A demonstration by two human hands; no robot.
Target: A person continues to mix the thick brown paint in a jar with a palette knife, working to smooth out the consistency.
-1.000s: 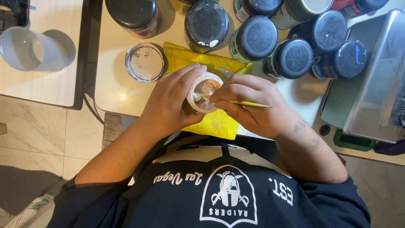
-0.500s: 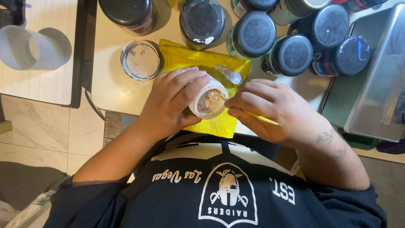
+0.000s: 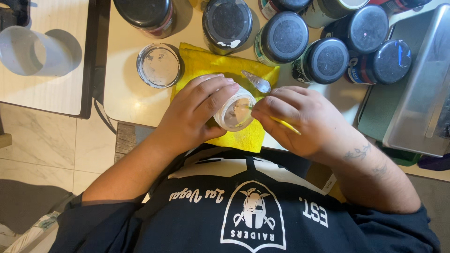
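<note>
I see my left hand (image 3: 197,112) clamped on the small open jar (image 3: 233,112), now tipped toward me over the yellow cloth (image 3: 206,63), while my right hand (image 3: 300,117), pinching the yellow-handled brush (image 3: 286,124), has dipped inside, below the black-lidded jars (image 3: 323,60).

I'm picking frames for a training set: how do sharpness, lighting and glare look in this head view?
Head view: mostly sharp, with even overhead light; the left hand and right hand around the small open jar are crisp; soft shadows fall beside the clear plastic cup; mild glare shows on the dark jar lids and the metal tray; the edges bend slightly from the wide lens.
</note>
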